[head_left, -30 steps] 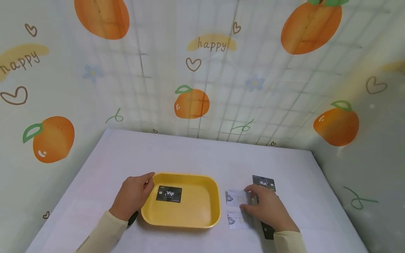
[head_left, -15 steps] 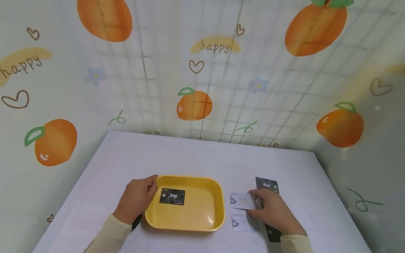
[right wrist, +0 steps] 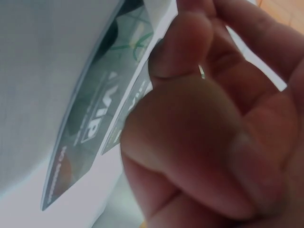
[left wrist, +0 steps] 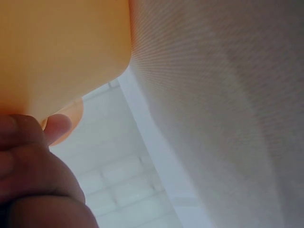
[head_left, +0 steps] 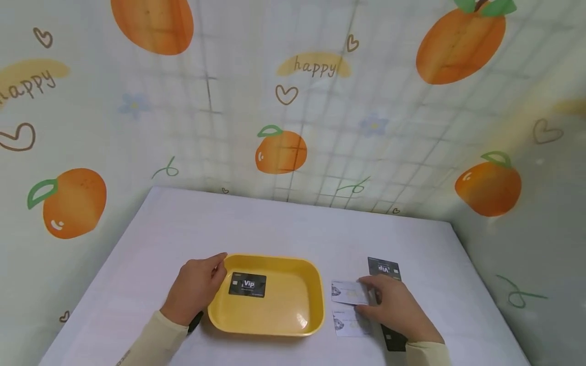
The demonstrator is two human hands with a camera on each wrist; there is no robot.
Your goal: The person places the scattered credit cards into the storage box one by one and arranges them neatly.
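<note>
In the head view, my left hand [head_left: 194, 287] grips the left rim of a yellow plastic tray [head_left: 265, 333]. A black Vip card [head_left: 247, 284] lies in the tray's upper left part. To the tray's right, my right hand [head_left: 398, 307] pinches a white card [head_left: 344, 292] by its far and near edges, thumb nearest me. A second white card [head_left: 348, 324] lies just below it, partly under the hand's shadow. Black cards, one at the far end [head_left: 383, 267] and one at the near end [head_left: 394, 340], show around the right hand, which covers the space between.
A white cloth [head_left: 256, 223] covers the table. Behind it hangs a curtain [head_left: 320, 112] printed with oranges. The right wrist view shows black VIP cards [right wrist: 97, 114] beside the hand; the left wrist view shows the tray's outer wall [left wrist: 66, 42].
The right fingers have closed on the upper white card, whose near edge now looks slightly raised. The left hand keeps its place on the tray; the head view has shifted slightly.
</note>
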